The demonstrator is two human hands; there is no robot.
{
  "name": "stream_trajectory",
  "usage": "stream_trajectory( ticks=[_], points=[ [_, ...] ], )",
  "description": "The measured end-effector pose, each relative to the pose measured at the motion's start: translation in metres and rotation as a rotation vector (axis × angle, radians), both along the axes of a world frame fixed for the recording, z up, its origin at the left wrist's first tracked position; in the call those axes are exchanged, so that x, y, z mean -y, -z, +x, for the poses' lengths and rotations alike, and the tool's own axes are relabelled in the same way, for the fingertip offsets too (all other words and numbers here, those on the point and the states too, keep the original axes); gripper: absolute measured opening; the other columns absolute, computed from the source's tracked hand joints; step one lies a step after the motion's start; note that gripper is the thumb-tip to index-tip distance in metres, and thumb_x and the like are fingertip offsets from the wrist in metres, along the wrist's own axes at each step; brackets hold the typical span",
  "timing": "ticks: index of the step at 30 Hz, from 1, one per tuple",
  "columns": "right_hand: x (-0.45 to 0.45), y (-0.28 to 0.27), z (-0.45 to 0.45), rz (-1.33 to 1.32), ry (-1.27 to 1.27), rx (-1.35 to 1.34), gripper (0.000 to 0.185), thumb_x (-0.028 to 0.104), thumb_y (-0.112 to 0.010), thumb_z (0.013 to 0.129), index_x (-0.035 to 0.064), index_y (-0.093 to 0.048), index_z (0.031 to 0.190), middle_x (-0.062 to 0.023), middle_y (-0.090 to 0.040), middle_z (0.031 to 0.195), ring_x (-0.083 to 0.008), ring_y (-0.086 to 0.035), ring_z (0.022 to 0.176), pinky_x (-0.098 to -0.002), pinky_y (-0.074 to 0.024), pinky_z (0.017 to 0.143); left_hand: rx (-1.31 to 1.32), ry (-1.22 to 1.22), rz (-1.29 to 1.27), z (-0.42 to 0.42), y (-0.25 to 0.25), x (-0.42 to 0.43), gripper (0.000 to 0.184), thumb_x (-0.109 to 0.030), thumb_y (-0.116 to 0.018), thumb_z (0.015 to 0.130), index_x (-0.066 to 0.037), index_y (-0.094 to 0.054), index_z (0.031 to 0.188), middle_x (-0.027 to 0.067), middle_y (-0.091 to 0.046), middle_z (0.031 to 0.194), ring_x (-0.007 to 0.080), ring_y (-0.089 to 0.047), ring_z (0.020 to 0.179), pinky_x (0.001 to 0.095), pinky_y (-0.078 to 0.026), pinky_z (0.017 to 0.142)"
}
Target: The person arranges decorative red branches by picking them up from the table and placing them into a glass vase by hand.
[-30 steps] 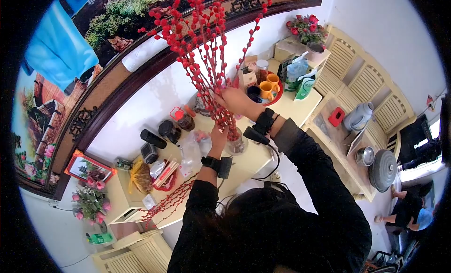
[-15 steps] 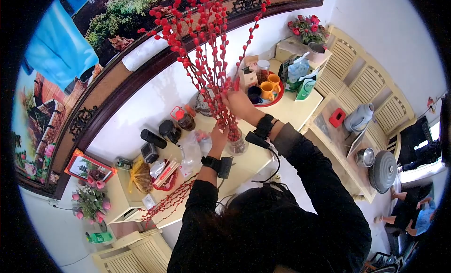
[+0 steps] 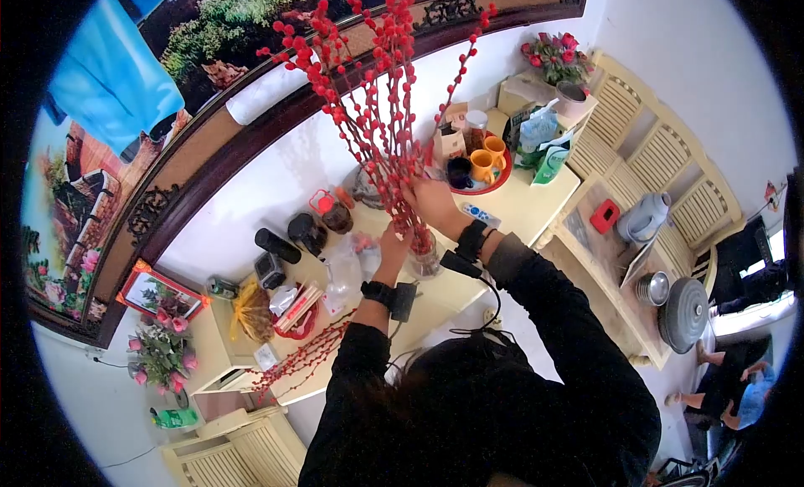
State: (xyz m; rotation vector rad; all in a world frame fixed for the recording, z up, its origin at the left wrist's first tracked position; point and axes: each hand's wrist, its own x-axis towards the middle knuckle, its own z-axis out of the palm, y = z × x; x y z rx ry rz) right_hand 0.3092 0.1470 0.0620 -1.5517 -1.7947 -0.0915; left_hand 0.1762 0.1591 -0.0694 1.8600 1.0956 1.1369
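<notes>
Stems [image 3: 377, 144] with red buds stand at the centre of the frame, bases in a glass vase [image 3: 425, 265], long axis leaning slightly left, tips fanning to the upper edge. We see our left hand [image 3: 394, 251] closed around them low down; our right hand [image 3: 435, 209] touches them higher, its grip unclear to us. Bare table [image 3: 523, 204] shows right of centre, its near edge below the vase.

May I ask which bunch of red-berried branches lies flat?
The thinner red-berried bunch on the cream table, beside the left black sleeve; the fuller bunch stands upright in the clear glass vase.
</notes>
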Motion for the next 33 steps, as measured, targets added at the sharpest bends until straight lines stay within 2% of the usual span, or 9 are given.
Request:
stream_trajectory(
  ticks=[8,14,19,21,22,24,30,32,33],
  points=[
    [0.022,-0.021,-0.003,0.204,0.053,-0.085,0.020,0.024,-0.052,0.076,0.0050,-0.053,0.071,-0.0135,-0.053,0.055,-0.0298,-0.053,0.050,-0.0369,-0.0419,0.045,0.121,-0.023,0.062,-0.007,-0.009,0.004,0.027,-0.017,-0.055,0.076,0.001,-0.051,0.096,0.0121,-0.059,0.082,0.0243,-0.056,0.076,0.0321,-0.042,0.067],
    [0.023,-0.009,-0.003,0.148,0.055,-0.140,0.020,0.025,-0.055,0.076,0.0051,-0.053,0.080,-0.0134,-0.054,0.061,-0.0272,-0.054,0.052,-0.0346,-0.0419,0.046,-0.130,-0.115,-0.032,-0.015,-0.011,0.000,0.021,-0.015,-0.052,0.079,0.001,-0.053,0.093,0.0111,-0.059,0.081,0.0213,-0.055,0.077,0.0297,-0.042,0.068],
    [0.050,-0.005,0.009,0.008,0.188,-0.453,0.024,0.025,-0.053,0.077,0.0038,-0.054,0.088,-0.0124,-0.057,0.068,-0.0283,-0.055,0.060,-0.0351,-0.0431,0.054,0.564,0.054,-0.334,-0.050,0.021,-0.009,0.019,-0.012,-0.052,0.078,0.001,-0.054,0.093,0.0093,-0.058,0.080,0.0173,-0.055,0.075,0.0267,-0.042,0.063],
    [0.070,0.007,0.030,-0.113,0.263,-0.629,0.025,0.024,-0.055,0.077,0.0026,-0.053,0.090,-0.0119,-0.056,0.067,-0.0246,-0.055,0.058,-0.0329,-0.0431,0.052,0.492,-0.072,-0.135,-0.081,0.006,0.011,0.019,-0.011,-0.053,0.078,0.001,-0.054,0.093,0.0079,-0.058,0.081,0.0152,-0.054,0.072,0.0251,-0.043,0.061],
    [0.084,0.014,0.042,-0.184,0.276,-0.756,0.025,0.023,-0.056,0.077,0.0020,-0.052,0.091,-0.0116,-0.056,0.066,-0.0215,-0.055,0.058,-0.0315,-0.0432,0.052,0.182,-0.255,0.178,-0.096,-0.024,0.033,0.019,-0.010,-0.054,0.077,0.001,-0.054,0.093,0.0073,-0.058,0.081,0.0138,-0.053,0.070,0.0242,-0.043,0.060],
    [0.104,0.038,0.061,-0.065,0.312,-0.693,0.023,0.022,-0.054,0.079,-0.0002,-0.056,0.085,-0.0084,-0.059,0.070,-0.0134,-0.053,0.048,-0.0248,-0.0418,0.043,0.199,-0.399,-0.093,-0.156,0.011,0.045,0.019,-0.011,-0.056,0.076,0.002,-0.056,0.089,0.0066,-0.059,0.078,0.0123,-0.052,0.065,0.0235,-0.042,0.058],
    [0.165,0.116,0.113,-0.417,0.376,-0.702,0.024,0.019,-0.061,0.072,-0.0029,-0.060,0.082,-0.0066,-0.058,0.059,-0.0100,-0.053,0.046,-0.0219,-0.0412,0.041,0.127,-0.976,-0.291,-0.276,0.034,0.142,0.028,-0.022,-0.059,0.076,0.004,-0.058,0.067,0.0043,-0.053,0.053,0.0107,-0.046,0.051,0.0272,-0.039,0.049],
    [0.175,0.131,0.117,-0.475,0.401,-0.642,0.024,0.019,-0.062,0.072,-0.0035,-0.061,0.080,-0.0062,-0.057,0.055,-0.0096,-0.052,0.045,-0.0216,-0.0407,0.041,0.358,-1.021,-0.268,-0.304,0.038,0.169,0.034,-0.026,-0.054,0.079,0.003,-0.057,0.062,0.0048,-0.053,0.051,0.0119,-0.046,0.049,0.0302,-0.038,0.048],
    [0.176,0.123,0.107,-0.538,0.450,-0.597,0.025,0.022,-0.061,0.073,-0.0036,-0.061,0.076,-0.0061,-0.056,0.054,-0.0098,-0.052,0.044,-0.0217,-0.0402,0.040,0.164,-1.144,-0.102,-0.333,0.079,0.177,0.036,-0.026,-0.050,0.080,0.004,-0.057,0.061,0.0076,-0.055,0.052,0.0140,-0.047,0.048,0.0320,-0.037,0.047]
  ],
)
